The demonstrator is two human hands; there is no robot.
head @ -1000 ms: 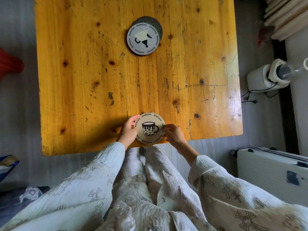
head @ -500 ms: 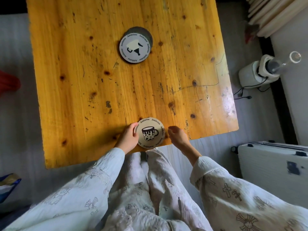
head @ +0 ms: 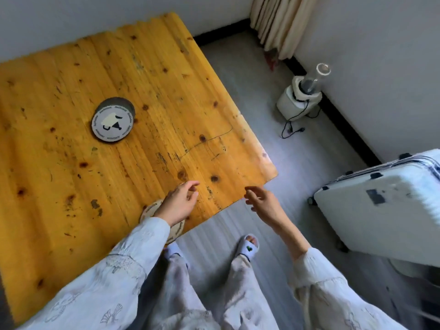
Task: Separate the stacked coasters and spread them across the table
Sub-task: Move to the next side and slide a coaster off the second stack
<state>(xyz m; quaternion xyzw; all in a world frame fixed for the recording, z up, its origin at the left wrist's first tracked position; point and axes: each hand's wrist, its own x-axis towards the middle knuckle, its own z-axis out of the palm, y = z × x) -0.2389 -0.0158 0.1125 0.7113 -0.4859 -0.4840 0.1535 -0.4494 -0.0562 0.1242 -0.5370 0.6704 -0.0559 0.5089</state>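
Note:
On the wooden table a small stack of round coasters lies toward the far side, its grey top one printed with a pale cup. A cream coaster rests at the near edge, mostly hidden under my left hand and sleeve. My left hand hovers over it with the fingers loosely apart and nothing in them. My right hand is off the table, past its near right corner, above the floor, fingers spread and empty.
A white suitcase stands on the floor at the right. A white appliance with a clear tube and its cable sits by the wall, with curtains behind it. My feet in slippers are below the table edge.
Both hands have let go of the cream cup coaster, which stays at the near edge. The hands lifted and moved right, and the view swung right, showing the floor and suitcase.

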